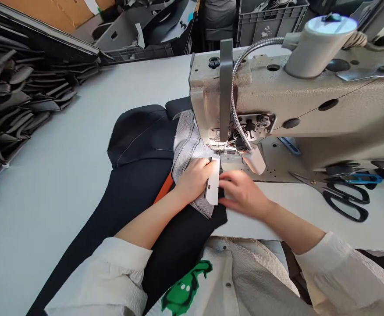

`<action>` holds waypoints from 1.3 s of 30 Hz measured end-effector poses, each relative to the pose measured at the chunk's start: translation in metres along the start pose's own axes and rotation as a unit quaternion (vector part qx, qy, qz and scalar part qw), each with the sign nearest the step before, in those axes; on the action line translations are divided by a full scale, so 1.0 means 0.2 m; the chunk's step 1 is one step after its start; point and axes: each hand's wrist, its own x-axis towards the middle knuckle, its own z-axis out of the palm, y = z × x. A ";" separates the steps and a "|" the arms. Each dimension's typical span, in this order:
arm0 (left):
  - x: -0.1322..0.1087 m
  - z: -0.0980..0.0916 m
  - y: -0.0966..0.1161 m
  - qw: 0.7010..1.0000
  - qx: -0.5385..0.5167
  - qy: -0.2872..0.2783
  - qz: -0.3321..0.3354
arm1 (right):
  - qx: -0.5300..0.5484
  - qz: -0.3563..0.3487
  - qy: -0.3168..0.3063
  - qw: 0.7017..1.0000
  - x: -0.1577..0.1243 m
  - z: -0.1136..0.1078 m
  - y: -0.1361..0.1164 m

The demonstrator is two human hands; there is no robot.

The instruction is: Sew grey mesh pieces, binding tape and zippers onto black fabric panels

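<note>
Just in front of the sewing machine's needle area (pixel 220 149), my left hand (pixel 193 180) is closed, its fingertips on a white strip (pixel 214 186) with a dark left edge and a small slot. Under that hand lies grey mesh fabric (pixel 187 136), on top of a large black fabric piece (pixel 136 180). My right hand (pixel 244 193) is at the strip's right side, fingers bent around the black fabric's edge; their tips are partly hidden. An orange strip (pixel 164 188) shows between the layers beside my left wrist.
The sewing machine (pixel 261 96) fills the right side, with a lamp on a bendable metal hose. Black-handled scissors (pixel 339 195) and a blue cutter (pixel 289 145) lie to the right. Stacked dark pieces (pixel 24 92) stand at left; grey crates (pixel 271 22) are behind.
</note>
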 end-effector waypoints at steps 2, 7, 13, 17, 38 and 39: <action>0.03 -0.01 0.03 0.997 0.064 -0.024 -0.031 | 0.008 -0.059 -0.023 0.998 0.00 0.02 -0.04; 0.06 -0.03 0.06 0.989 0.135 -0.049 -0.042 | -0.012 -0.094 -0.009 0.995 0.01 0.06 -0.09; 0.05 -0.07 0.09 0.982 0.159 -0.096 -0.034 | 0.051 -0.083 -0.036 0.995 0.00 -0.01 -0.06; 0.04 -0.04 0.10 0.978 0.190 -0.073 -0.045 | 0.013 -0.119 -0.032 0.992 -0.01 -0.01 -0.05; 0.08 -0.03 0.09 0.980 0.175 -0.086 -0.043 | -0.084 -0.085 -0.014 0.993 -0.02 -0.03 -0.04; 0.08 -0.04 0.09 0.980 0.173 -0.093 -0.039 | -0.084 -0.083 -0.009 0.993 -0.02 -0.03 -0.04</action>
